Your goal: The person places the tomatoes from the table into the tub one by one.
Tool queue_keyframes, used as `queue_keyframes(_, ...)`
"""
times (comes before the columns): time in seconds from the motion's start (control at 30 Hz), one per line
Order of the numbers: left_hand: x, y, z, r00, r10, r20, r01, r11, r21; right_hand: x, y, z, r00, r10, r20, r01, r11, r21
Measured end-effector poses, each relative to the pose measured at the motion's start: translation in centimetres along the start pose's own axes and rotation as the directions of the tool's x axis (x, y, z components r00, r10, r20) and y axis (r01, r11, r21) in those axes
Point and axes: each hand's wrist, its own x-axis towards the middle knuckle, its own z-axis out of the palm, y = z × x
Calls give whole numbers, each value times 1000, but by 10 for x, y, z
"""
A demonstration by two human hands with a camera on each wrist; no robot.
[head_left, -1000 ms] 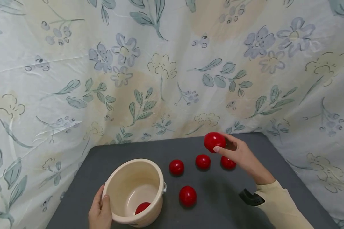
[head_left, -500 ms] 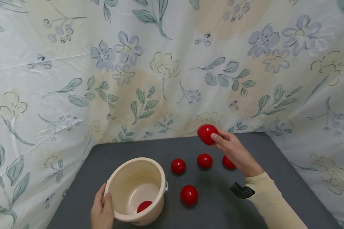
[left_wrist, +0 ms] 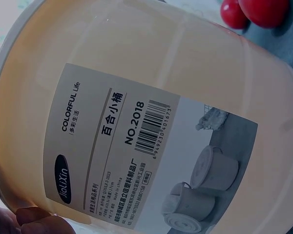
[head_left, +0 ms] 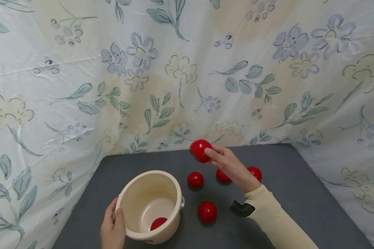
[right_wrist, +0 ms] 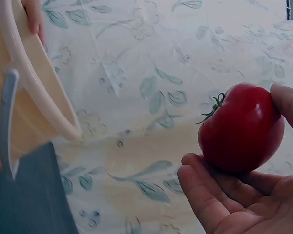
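Note:
A cream plastic bucket [head_left: 172, 226] stands tilted on the dark tabletop, with a red tomato [head_left: 158, 223] at its bottom. My left hand [head_left: 113, 226] grips the bucket's left rim, thumb near the front. The left wrist view is filled by the bucket's labelled outer wall [left_wrist: 210, 58], with fingertips [left_wrist: 45, 225] at its lower left. My right hand [head_left: 229, 164] holds another tomato [head_left: 200, 151] above the table, to the right of and beyond the bucket. In the right wrist view this tomato [right_wrist: 244, 129] shows a green stem, held between the thumb and the spread fingers.
Three tomatoes stand in a rough row behind: a left one [head_left: 195, 180], a middle one [head_left: 223, 177] partly behind my right hand, and a right one [head_left: 255, 173]. A nearer tomato [head_left: 207, 212] lies right of the bucket. Floral cloth [head_left: 187, 76] hangs behind the table.
My right hand has carried its tomato leftward, from over the right side of the table toward the bucket. My left hand keeps its grip on the rim.

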Motion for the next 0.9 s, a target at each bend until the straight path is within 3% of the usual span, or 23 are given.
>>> queue_keyframes(0.23, 1, -1, -1, 1000, -13, 5, 12, 1000, 12, 13, 6, 35, 997, 23, 74, -22, 1000, -9)
queue_keyframes(0.47, 1, 0, -2, 1000, -23, 9, 23, 1000, 7, 19, 13, 62, 995, 40, 92, -32, 995, -92)
queue_keyframes(0.63, 1, 0, -1, 999, -34, 34, 34, 999, -3, 21, 19, 80, 985, 42, 167, -28, 996, -84)
queue_keyframes(0.9, 1, 0, -2, 1000, -4, 19, 4, 1000, -7, 23, 27, 101, 970, 69, 233, -39, 990, -132)
